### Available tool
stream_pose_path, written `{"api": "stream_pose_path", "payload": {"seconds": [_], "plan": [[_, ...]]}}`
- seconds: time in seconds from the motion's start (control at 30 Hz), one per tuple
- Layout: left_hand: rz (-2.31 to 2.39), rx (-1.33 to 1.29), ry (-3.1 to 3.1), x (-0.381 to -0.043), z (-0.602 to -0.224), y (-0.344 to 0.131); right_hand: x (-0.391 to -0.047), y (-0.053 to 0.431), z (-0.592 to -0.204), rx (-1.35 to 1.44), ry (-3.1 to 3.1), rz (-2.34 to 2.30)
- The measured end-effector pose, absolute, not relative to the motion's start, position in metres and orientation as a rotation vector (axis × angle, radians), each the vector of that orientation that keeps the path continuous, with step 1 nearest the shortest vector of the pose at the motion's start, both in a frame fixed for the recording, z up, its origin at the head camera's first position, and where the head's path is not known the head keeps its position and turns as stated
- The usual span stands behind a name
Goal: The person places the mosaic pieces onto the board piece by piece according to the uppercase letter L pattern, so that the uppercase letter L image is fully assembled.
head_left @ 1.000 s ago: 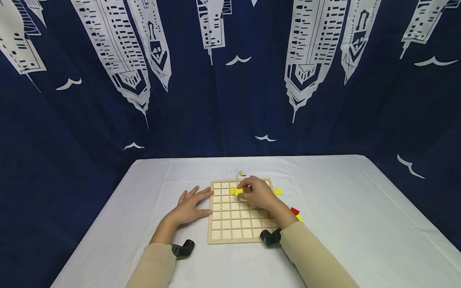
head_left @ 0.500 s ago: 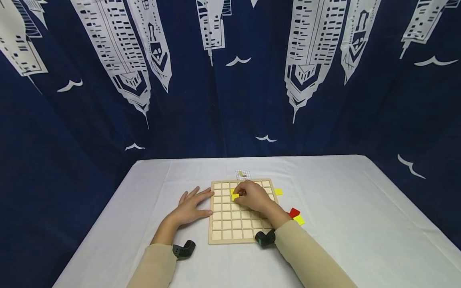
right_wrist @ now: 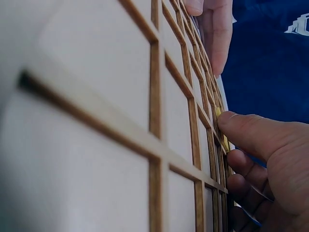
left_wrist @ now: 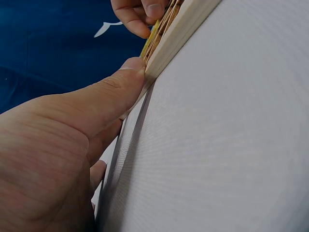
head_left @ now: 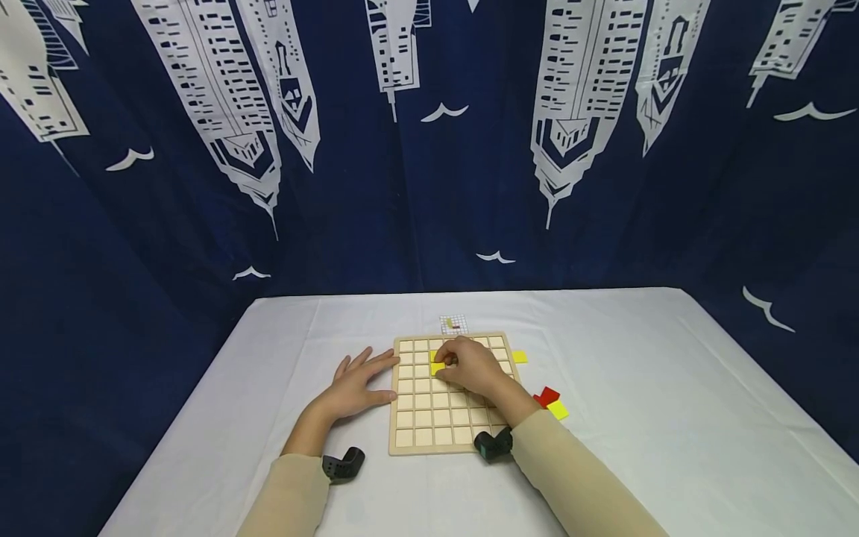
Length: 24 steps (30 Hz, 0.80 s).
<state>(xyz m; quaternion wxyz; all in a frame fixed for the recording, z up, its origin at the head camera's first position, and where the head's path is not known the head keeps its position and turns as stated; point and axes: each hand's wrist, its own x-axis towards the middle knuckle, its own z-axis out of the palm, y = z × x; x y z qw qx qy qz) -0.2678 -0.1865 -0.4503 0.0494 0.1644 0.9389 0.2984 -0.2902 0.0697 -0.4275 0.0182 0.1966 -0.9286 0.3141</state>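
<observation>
A wooden grid board lies on the white table. My left hand rests at its left edge, fingers spread and fairly straight, thumb touching the frame. Over the upper left part of the grid, my right hand pinches a yellow square tile between thumb and curled fingers, down at a cell. Just above that tile, another yellow tile sits in the grid, partly covered by the fingers. In the right wrist view the thumb presses against yellow tile edges low in the grid.
Behind the board lies a small card printed with a coloured grid. A yellow tile is at the board's right edge. Red tiles and a yellow tile lie by the right forearm. A navy curtain hangs behind the table.
My right hand has moved slightly left and toward me, bringing the yellow tile down to the cell below the other yellow tile. The left hand has stayed in place.
</observation>
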Motion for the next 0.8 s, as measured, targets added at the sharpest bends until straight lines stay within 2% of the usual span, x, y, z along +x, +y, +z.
{"api": "stream_pose_path", "payload": {"seconds": [0.8], "plan": [[0.906, 0.517, 2.865, -0.268, -0.451, -0.187, -0.278, 0.077, -0.419, 0.540, -2.816, 1.135]]}}
